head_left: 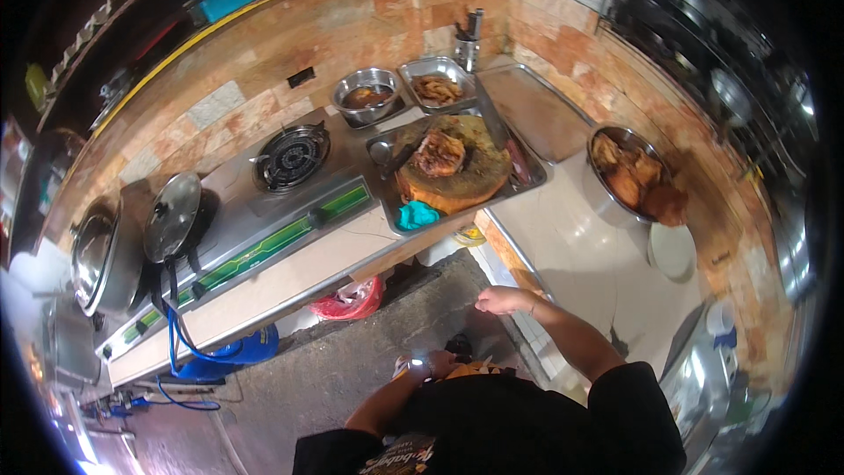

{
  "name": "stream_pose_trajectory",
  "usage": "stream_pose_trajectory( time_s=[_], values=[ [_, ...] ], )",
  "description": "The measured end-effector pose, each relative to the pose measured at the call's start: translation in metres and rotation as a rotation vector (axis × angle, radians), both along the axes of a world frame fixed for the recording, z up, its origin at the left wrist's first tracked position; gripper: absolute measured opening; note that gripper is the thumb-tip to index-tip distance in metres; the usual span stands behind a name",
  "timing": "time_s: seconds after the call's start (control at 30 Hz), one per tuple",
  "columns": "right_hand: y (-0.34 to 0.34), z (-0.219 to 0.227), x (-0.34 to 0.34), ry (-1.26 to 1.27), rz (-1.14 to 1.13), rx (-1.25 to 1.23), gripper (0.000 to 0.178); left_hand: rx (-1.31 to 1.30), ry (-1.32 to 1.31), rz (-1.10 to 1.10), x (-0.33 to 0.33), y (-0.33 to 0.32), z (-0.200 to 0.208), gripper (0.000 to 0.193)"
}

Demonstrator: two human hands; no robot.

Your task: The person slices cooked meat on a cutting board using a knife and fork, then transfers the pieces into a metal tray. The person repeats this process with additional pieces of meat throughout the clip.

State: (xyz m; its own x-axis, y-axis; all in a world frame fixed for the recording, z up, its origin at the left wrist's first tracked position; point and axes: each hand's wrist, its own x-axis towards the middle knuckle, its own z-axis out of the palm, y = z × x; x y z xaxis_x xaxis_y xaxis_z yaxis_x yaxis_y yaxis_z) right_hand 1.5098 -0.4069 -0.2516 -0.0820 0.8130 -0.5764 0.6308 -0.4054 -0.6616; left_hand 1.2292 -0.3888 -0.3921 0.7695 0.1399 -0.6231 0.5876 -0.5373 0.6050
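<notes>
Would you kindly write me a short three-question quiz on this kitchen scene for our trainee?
1. True or false: the right hand is holding a knife.
2. What lies on the round wooden chopping board: A) a piece of cooked meat, B) a fish, C) a loaf?
3. Name the colour of the cloth beside the board.

Key
1. False: it hangs empty above the floor, touching nothing.
2. A: a browned piece of cooked meat.
3. Blue-green; it lies in the metal tray at the board's near edge.
</notes>
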Motion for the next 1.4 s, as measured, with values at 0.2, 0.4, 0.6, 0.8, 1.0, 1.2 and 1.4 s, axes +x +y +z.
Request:
stream_pose_trajectory(
  time_s=[0.2, 0.4, 0.6, 0.8, 1.0, 1.2, 1.4],
  values=[
    [0.075, 0.017, -0.023, 0.569, -0.281, 0.004, 0.033, 0.029, 0.124, 0.441, -0.022, -0.007, 0.017, 0.052],
    [0.170, 0.083, -0.092, 0.270, 0.550, 0.388, 0.022, 0.055, 0.109, 0.561, -0.056, -0.003, 0.013, 0.059],
    [0.294, 0.116, -0.063, -0.778, 0.019, 0.980, 0.015, 0.063, -0.030, 0.825, -0.101, -0.011, 0.062, 0.041],
    [0.321, 0.130, -0.050, -0.898, 0.163, 0.958, 0.011, -0.019, -0.307, 0.961, -0.075, 0.060, 0.153, 0.021],
    [0.289, 0.220, -0.023, -0.452, -0.120, 1.342, 0.019, 0.660, -0.990, 0.718, 0.064, 0.182, 0.282, 0.040],
    [0.263, 0.283, 0.009, -0.123, -0.230, 1.313, 0.022, 0.603, -1.362, 0.845, 0.189, 0.270, 0.362, 0.065],
    [0.249, 0.312, 0.041, -0.091, -0.037, 1.161, 0.030, 0.562, -1.386, 0.892, 0.222, 0.284, 0.374, 0.053]
  ],
)
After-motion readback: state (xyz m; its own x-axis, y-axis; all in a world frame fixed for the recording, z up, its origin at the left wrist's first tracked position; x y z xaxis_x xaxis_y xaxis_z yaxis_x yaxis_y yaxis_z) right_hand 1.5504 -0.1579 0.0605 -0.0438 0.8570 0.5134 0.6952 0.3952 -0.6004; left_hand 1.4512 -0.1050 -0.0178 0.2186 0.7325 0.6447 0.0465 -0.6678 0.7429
